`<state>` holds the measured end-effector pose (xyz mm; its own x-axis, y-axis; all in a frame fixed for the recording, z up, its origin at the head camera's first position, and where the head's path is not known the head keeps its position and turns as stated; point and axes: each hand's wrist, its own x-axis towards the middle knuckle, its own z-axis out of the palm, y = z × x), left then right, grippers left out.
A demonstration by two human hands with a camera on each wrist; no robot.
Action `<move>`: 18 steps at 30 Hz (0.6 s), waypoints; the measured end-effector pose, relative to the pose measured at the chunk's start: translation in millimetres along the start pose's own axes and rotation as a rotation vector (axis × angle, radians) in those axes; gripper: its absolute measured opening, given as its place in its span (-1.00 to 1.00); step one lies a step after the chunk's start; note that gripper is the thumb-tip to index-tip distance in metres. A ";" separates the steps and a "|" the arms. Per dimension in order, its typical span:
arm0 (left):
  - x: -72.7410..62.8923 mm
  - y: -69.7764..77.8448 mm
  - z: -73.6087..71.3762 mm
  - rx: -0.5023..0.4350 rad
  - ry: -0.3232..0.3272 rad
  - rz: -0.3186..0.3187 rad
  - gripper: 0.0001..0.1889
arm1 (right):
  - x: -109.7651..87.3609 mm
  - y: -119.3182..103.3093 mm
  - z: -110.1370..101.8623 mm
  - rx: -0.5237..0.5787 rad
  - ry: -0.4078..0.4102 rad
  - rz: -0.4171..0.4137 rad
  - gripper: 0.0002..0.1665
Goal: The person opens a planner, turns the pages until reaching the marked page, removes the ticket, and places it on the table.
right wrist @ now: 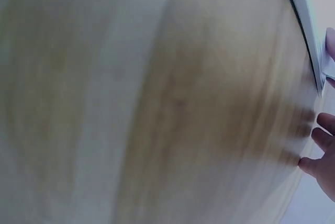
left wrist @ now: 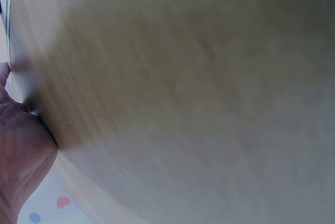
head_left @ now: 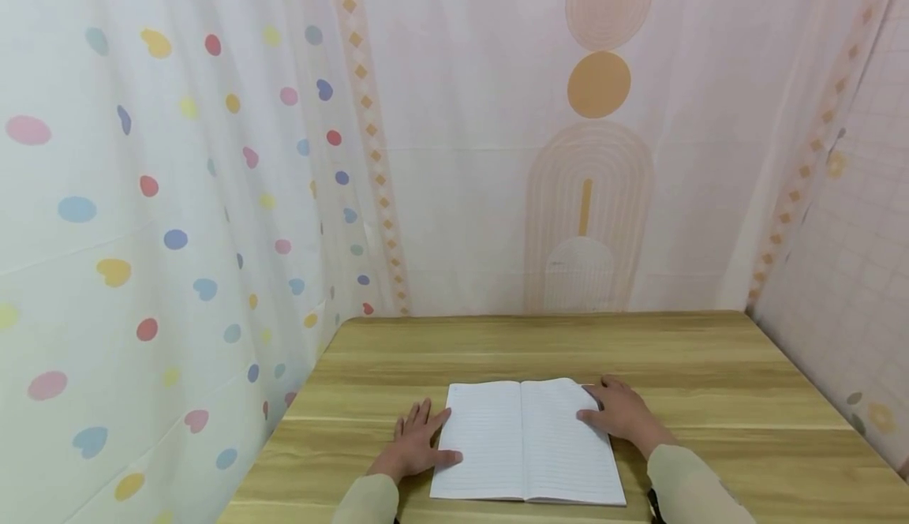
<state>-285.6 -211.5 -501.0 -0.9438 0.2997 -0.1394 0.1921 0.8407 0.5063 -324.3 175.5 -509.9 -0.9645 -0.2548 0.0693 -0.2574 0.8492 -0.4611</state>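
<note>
An open notebook [head_left: 486,437] with lined white pages lies on the wooden table. At its left edge my left hand [head_left: 415,445] rests with fingers spread, the thumb touching the left page and the other fingers mostly on the table. My right hand [head_left: 621,412] is at the upper right corner of the notebook. Its thumb lies over the right page [head_left: 564,445], whose top edge bows up slightly, and it seems to pinch the page near that corner. The right wrist view catches the right hand [right wrist: 324,148] at its edge, beside the notebook's edge [right wrist: 309,25]. Only the left palm [left wrist: 23,150] shows clearly in the left wrist view.
The wood-grain table [head_left: 511,342] extends around the notebook. A dotted curtain [head_left: 177,240] hangs along the left side, a patterned curtain [head_left: 454,153] behind the table, and another pale cloth [head_left: 852,271] on the right.
</note>
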 end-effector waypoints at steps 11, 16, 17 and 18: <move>0.5 -1.2 0.7 0.007 -0.003 0.007 -0.08 | 5.4 -6.0 1.4 0.206 0.143 0.020 -0.51; 0.6 -2.0 1.2 0.010 -0.007 0.011 -0.08 | 7.7 -9.7 0.4 0.348 0.144 0.033 -0.59; 0.9 -2.3 1.1 0.012 -0.006 0.012 -0.08 | 7.6 -11.2 -0.8 0.376 0.136 0.039 -0.60; 1.1 -2.5 0.9 0.013 -0.005 0.013 -0.08 | 7.2 -13.2 -2.5 0.400 0.128 0.045 -0.59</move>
<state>-286.9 -212.9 -503.2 -0.9399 0.3126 -0.1370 0.2078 0.8425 0.4971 -328.1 163.7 -501.0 -0.9803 -0.1407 0.1388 -0.1961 0.6049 -0.7718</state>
